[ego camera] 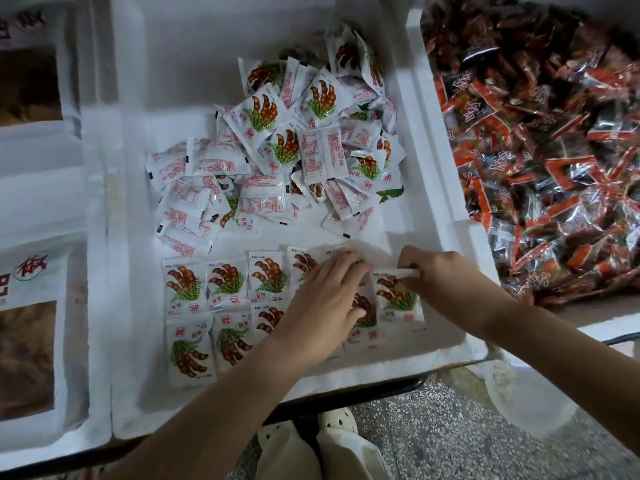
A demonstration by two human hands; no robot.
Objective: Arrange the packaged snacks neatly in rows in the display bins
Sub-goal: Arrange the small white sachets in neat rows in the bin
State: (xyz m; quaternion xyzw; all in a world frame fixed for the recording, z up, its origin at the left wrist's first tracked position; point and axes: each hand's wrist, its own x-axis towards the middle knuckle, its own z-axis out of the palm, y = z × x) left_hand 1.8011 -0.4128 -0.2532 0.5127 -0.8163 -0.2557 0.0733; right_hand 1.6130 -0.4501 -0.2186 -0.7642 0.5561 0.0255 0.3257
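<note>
**Fingers [415,261] of the right hand [431,271] pinch a packet [398,301] in the middle bin [346,374]**

The fingers are curled narrow on the packet's top edge. The packet lies printed side up on the bin floor, near the bin's front right corner. The left hand [325,292] lies just beside it, toward the bin's centre. Its fingers are spread loosely and rest flat on the packets beneath, with the thumb touching one of them. Both forearms reach in over the bin's front rim.

Along the front of the bin the white packets sit in two lines. The upper row [225,282] runs from the bin's left part toward the hands, its packets side by side with edges touching. The lower row [190,348] lies directly in front of it, closer to the rim, with its print turned the other way up. The left hand covers the right ends of both rows.

Farther back in the bin, a loose pile [294,150] of the same packets lies jumbled. Some show the brown-and-green picture and others their red-printed backs.

To the right of the middle bin, another white bin holds a heap of red-and-black packets [536,150]. To its left stand larger windowed bags [31,323]. Below the front rim are a speckled floor [450,431] and a pale shoe [337,422].
</note>
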